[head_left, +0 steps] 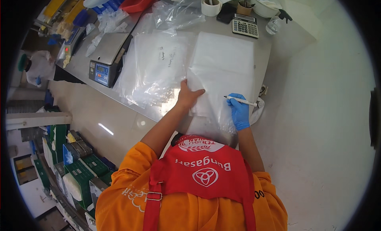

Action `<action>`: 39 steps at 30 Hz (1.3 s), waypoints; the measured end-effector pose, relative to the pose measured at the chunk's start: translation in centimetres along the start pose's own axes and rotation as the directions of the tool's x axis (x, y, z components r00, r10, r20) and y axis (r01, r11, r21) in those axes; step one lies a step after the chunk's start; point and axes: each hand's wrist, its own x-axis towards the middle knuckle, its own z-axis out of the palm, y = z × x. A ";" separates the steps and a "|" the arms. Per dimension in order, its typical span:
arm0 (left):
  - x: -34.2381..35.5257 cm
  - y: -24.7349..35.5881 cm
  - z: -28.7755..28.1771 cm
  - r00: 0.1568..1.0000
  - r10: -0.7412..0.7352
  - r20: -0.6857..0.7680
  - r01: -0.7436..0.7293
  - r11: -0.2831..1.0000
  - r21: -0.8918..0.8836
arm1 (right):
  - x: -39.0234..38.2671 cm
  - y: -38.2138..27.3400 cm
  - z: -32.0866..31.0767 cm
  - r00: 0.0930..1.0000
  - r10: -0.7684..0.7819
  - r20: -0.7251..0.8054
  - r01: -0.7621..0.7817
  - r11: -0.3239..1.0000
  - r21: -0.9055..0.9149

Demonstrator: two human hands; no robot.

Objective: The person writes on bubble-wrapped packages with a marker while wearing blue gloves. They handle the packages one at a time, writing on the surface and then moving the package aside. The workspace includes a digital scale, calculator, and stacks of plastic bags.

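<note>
Your marker: smooth plastic. Your bags: plastic film, glossy, creased. Your glove: smooth, rubbery. Your table: smooth metal, dull sheen. Your scale: satin metal plate. Your apron: matt cloth.

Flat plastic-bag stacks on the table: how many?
2: right stack under the marker; left stack beside the blue-fronted scale. More may be hidden beneath the crumpled plastic.

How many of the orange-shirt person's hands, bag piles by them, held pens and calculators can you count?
Hands: 2 (left hand, right hand)
Bag piles: 2 (left pile, right pile)
Held pen: 1
Calculator: 1
Total: 6
</note>
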 end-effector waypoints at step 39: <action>-0.9 0.0 -0.9 0.787 0.245 0.566 -0.616 0.249 0.748 | 0.9 -1.6 -0.2 0.995 -0.077 -0.064 0.045 0.916 -0.399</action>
